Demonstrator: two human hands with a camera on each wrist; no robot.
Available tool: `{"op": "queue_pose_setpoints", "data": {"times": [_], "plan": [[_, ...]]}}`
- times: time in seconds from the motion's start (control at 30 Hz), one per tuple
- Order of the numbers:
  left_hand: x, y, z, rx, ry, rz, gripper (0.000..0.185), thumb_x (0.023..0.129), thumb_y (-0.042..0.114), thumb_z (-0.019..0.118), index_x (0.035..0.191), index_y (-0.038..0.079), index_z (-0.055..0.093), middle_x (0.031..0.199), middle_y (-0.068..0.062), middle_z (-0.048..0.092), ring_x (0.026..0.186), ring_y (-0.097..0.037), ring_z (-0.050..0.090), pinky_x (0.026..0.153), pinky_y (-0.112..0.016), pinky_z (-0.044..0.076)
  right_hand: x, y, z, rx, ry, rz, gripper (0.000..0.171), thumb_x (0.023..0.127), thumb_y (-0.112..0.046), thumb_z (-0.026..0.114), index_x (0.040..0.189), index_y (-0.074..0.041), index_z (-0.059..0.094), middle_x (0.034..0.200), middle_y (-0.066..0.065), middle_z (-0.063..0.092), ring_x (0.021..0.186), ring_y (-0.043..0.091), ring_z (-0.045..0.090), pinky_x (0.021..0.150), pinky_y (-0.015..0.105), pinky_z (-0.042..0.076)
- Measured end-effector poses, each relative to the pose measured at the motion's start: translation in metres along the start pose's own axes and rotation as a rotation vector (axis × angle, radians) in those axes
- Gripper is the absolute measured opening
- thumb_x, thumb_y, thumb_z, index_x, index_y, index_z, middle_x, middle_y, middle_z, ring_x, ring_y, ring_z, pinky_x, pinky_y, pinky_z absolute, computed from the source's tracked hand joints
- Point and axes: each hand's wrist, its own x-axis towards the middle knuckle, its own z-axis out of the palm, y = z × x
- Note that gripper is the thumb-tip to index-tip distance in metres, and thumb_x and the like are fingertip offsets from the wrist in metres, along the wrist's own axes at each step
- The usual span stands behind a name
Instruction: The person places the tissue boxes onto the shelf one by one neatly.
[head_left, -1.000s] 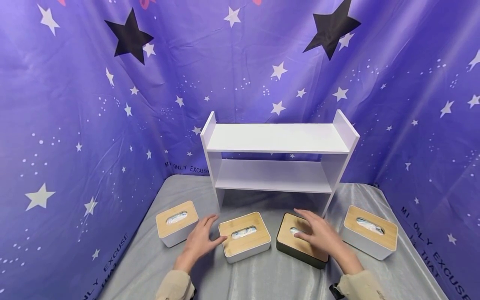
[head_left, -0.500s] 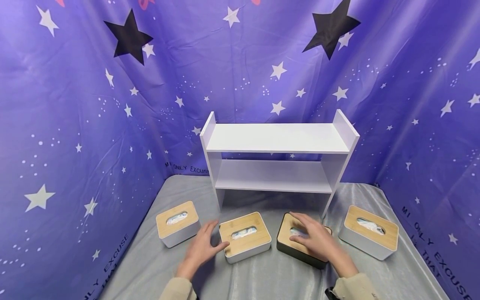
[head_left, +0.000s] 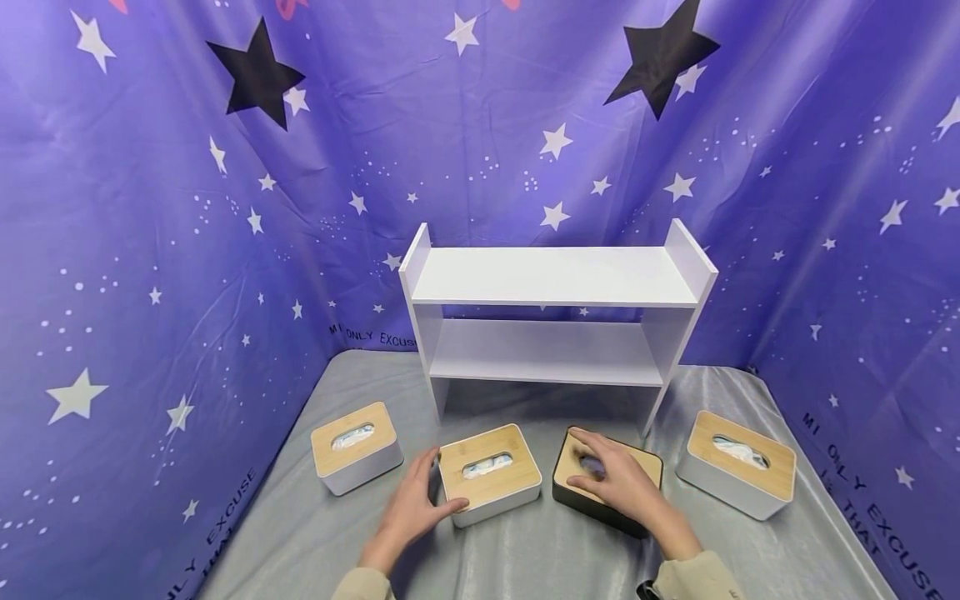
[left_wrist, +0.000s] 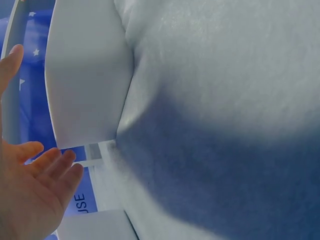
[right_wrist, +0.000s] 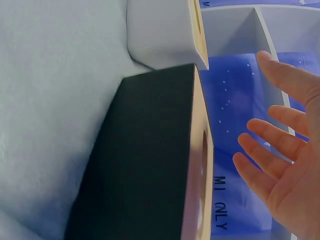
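Note:
Four tissue boxes with wooden lids stand in a row on the grey cloth in front of a white two-tier shelf. My left hand is at the left end of the middle white box, thumb by its front corner; the left wrist view shows the straight fingers just beside the box's side. My right hand hovers over the lid of the black box with fingers spread. In the right wrist view a gap shows between those fingers and the black box.
One white box stands at the far left and another at the far right. Starry purple cloth walls close in the back and both sides. Both shelf tiers hold nothing. Bare grey cloth lies in front of the boxes.
My left hand has slid forward along the left end of the middle white box. My right hand has drifted left over the black box's lid. No box has moved.

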Motion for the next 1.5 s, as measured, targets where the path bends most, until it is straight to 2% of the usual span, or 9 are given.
{"op": "queue_pose_setpoints", "data": {"times": [0.13, 0.27, 0.43, 0.57, 0.73, 1.0, 1.27, 1.43, 1.5], "plan": [[-0.002, 0.000, 0.004, -0.026, -0.002, -0.009, 0.114, 0.068, 0.064, 0.082, 0.153, 0.004, 0.034, 0.154, -0.023, 0.039, 0.138, -0.042, 0.045, 0.106, -0.058, 0.049, 0.002, -0.004, 0.007, 0.021, -0.013, 0.014, 0.069, 0.078, -0.030, 0.084, 0.138, -0.008, 0.058, 0.136, 0.014, 0.063, 0.120, 0.034, 0.064, 0.098, 0.054, 0.054], [-0.002, 0.000, 0.007, -0.032, 0.008, 0.002, 0.118, 0.065, 0.059, 0.086, 0.154, 0.003, 0.031, 0.155, -0.024, 0.037, 0.138, -0.042, 0.045, 0.105, -0.057, 0.049, 0.003, -0.008, 0.013, 0.050, -0.015, 0.025, 0.068, 0.079, -0.030, 0.084, 0.138, -0.007, 0.059, 0.133, 0.014, 0.064, 0.115, 0.033, 0.066, 0.094, 0.052, 0.056], [-0.003, 0.001, 0.010, -0.045, 0.021, 0.017, 0.117, 0.065, 0.049, 0.091, 0.153, 0.002, 0.031, 0.154, -0.023, 0.038, 0.139, -0.041, 0.045, 0.107, -0.057, 0.048, 0.006, -0.013, 0.020, 0.108, -0.032, 0.033, 0.068, 0.080, -0.029, 0.083, 0.139, -0.006, 0.057, 0.132, 0.012, 0.065, 0.112, 0.031, 0.067, 0.091, 0.046, 0.058], [-0.003, 0.002, 0.009, -0.061, 0.029, 0.028, 0.115, 0.065, 0.045, 0.092, 0.153, 0.001, 0.032, 0.153, -0.022, 0.039, 0.137, -0.040, 0.046, 0.108, -0.056, 0.047, 0.008, -0.017, 0.027, 0.136, -0.031, 0.025, 0.066, 0.081, -0.025, 0.083, 0.138, -0.006, 0.057, 0.132, 0.010, 0.065, 0.118, 0.030, 0.064, 0.096, 0.047, 0.056], [-0.002, 0.001, 0.008, -0.059, 0.036, 0.043, 0.112, 0.065, 0.044, 0.092, 0.151, 0.002, 0.034, 0.152, -0.020, 0.041, 0.134, -0.036, 0.051, 0.106, -0.054, 0.049, 0.010, -0.024, 0.036, 0.169, -0.046, 0.014, 0.064, 0.082, -0.022, 0.082, 0.138, -0.004, 0.057, 0.131, 0.012, 0.066, 0.118, 0.030, 0.064, 0.096, 0.048, 0.055], [0.000, -0.003, 0.007, -0.050, 0.067, 0.107, 0.105, 0.067, 0.037, 0.092, 0.148, -0.001, 0.037, 0.146, -0.019, 0.048, 0.127, -0.033, 0.057, 0.102, -0.052, 0.052, 0.010, -0.031, 0.046, 0.201, -0.107, 0.102, 0.065, 0.084, -0.029, 0.080, 0.139, -0.006, 0.056, 0.131, 0.013, 0.065, 0.114, 0.029, 0.065, 0.093, 0.049, 0.056], [0.000, -0.006, 0.005, -0.043, 0.098, 0.103, 0.102, 0.064, 0.034, 0.094, 0.145, -0.002, 0.041, 0.143, -0.020, 0.051, 0.123, -0.034, 0.059, 0.100, -0.051, 0.053, 0.010, -0.038, 0.057, 0.329, -0.096, 0.138, 0.067, 0.084, -0.022, 0.080, 0.141, 0.000, 0.052, 0.134, 0.020, 0.060, 0.121, 0.037, 0.061, 0.095, 0.046, 0.057], [0.000, -0.009, 0.004, -0.041, 0.122, 0.108, 0.100, 0.063, 0.033, 0.094, 0.142, -0.002, 0.043, 0.138, -0.020, 0.054, 0.119, -0.035, 0.061, 0.095, -0.051, 0.056, 0.009, -0.041, 0.063, 0.359, -0.090, 0.155, 0.069, 0.084, -0.021, 0.080, 0.141, 0.003, 0.050, 0.137, 0.023, 0.057, 0.122, 0.039, 0.060, 0.095, 0.045, 0.057], [0.001, -0.010, 0.003, -0.054, 0.119, 0.090, 0.100, 0.064, 0.033, 0.094, 0.143, -0.002, 0.043, 0.138, -0.020, 0.054, 0.119, -0.035, 0.061, 0.095, -0.052, 0.056, 0.009, -0.043, 0.065, 0.379, -0.097, 0.174, 0.071, 0.084, -0.020, 0.080, 0.142, 0.003, 0.048, 0.140, 0.023, 0.055, 0.125, 0.040, 0.058, 0.098, 0.045, 0.056]]}}
